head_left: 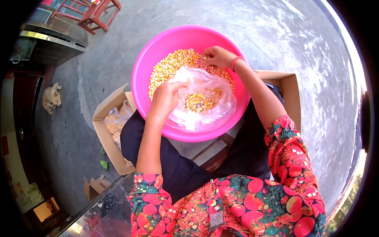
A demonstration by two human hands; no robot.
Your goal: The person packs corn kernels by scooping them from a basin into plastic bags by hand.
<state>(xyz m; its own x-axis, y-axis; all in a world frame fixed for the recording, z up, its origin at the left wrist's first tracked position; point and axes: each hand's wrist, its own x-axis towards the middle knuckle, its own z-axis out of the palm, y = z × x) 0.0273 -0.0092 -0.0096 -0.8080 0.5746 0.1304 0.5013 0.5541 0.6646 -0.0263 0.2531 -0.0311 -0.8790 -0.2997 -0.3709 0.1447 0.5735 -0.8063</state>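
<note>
Pinching the bag, the fingers of the left hand seemingly hold it open inside the tub, which the knees likely steady. Farther off, the right hand is at loose corn (whether its fingers grip any, I cannot tell).

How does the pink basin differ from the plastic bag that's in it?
The pink basin is solid bright pink, while the plastic bag is filmy and see-through. The basin is wider; the bag takes up only part of it. The basin keeps a smooth, round shape, whereas the bag is crumpled, its edge pinched by the left hand. Both hold yellow corn kernels.
</note>
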